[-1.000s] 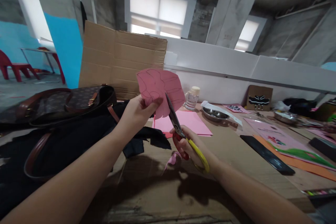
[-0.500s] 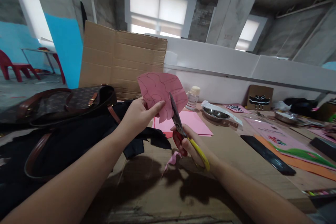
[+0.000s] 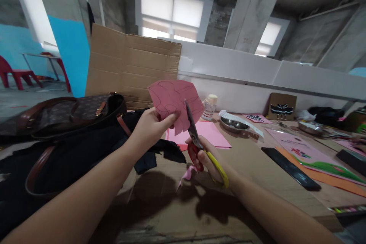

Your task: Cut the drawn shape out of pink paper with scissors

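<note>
Relative to the frame one second earlier, the outlined pink paper (image 3: 174,91) sits slightly lower and the tip of the scissors (image 3: 195,137) lies slightly farther right.

A cardboard mat (image 3: 246,167) covers the desk (image 3: 327,198) toward its near edge. Black cloth (image 3: 94,156) occupies the desk's left side; its ragged end extends beneath the raised work. Hazard: if the hands drop, the blades may snag this end.

The paper is in the air above the middle of the mat. The left hand (image 3: 151,124) pinches its lower left part between thumb and fingers. Hazard: a one-sided grip leaves the right part unsupported; the sheet may flex, causing a cut to leave the drawn line or tear.

The right hand (image 3: 210,164) is curled through the scissor handles. The blade lies against the paper near the left thumb; the exact blade opening cannot be determined. Hazard: a cut angled left may reach the thumb.

A pink scrap (image 3: 188,173) lies below, toward the near edge.
</note>
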### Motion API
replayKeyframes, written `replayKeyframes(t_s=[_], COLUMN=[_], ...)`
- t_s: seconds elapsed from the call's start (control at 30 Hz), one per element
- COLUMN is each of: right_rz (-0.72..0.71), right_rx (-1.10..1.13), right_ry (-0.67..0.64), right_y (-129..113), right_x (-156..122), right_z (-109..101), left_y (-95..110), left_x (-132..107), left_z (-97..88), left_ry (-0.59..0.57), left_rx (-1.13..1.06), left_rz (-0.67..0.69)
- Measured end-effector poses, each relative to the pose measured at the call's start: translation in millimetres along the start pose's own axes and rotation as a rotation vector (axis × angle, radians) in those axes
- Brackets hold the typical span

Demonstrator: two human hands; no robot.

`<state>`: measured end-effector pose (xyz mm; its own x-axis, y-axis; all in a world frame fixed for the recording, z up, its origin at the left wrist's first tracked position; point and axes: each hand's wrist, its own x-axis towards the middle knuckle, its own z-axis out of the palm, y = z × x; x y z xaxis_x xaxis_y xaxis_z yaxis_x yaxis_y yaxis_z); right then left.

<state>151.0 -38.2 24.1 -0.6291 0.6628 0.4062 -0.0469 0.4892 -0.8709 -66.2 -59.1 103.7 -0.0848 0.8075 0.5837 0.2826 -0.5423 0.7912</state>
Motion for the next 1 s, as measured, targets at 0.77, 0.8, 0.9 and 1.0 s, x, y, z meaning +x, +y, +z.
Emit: replayKeyframes(t_s=[0.77, 0.8, 0.9, 1.0], right_rz=[0.020, 0.023, 0.019, 0.014], right_rx=[-0.009, -0.015, -0.018, 0.020], right_ry=[0.023, 0.027, 0.034, 0.033], right_y=[-10.0, -9.5, -7.7, -6.2], right_x=[-0.2, -0.4, -0.8, -1.4], right_z=[1.8, 1.6, 1.4, 2.0], left_y=[-1.3, -2.3, -3.7, -2.5], left_x=[1.3, 1.5, 2.0, 1.9], left_z=[-0.5, -0.4, -1.2, -2.5], left_ry=[-0.020, -0.026, -0.024, -0.028], left_rx=[-0.006, -0.026, -0.008, 0.106], left_rz=[0.018, 0.023, 0.019, 0.046])
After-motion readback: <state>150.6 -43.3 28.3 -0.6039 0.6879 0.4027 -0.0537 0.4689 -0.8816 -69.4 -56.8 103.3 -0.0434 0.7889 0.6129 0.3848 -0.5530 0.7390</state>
